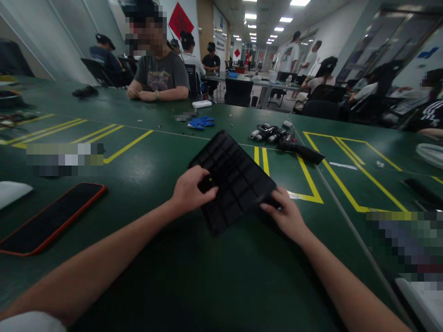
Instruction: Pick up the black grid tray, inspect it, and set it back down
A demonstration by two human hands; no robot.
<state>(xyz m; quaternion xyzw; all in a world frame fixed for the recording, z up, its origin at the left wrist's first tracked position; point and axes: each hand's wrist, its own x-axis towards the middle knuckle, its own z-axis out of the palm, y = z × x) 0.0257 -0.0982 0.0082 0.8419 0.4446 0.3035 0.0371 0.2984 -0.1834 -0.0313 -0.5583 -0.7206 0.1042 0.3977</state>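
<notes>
A black tray [235, 177] divided into square compartments is held tilted above the green table [138, 173], near the middle of the view. My left hand [194, 189] grips its left side, thumb over the compartments and fingers around the edge. At the tray's right corner, my right hand [285, 212] is closed on the edge between thumb and fingers. The tray's underside is hidden.
A red-edged phone [51, 219] lies at left. Beyond the tray are a blue glove [201, 122], a white object [201, 104] and bundled cables with dark tools [273, 133]. Yellow tape [129, 145] marks the table. A person [159, 74] sits across.
</notes>
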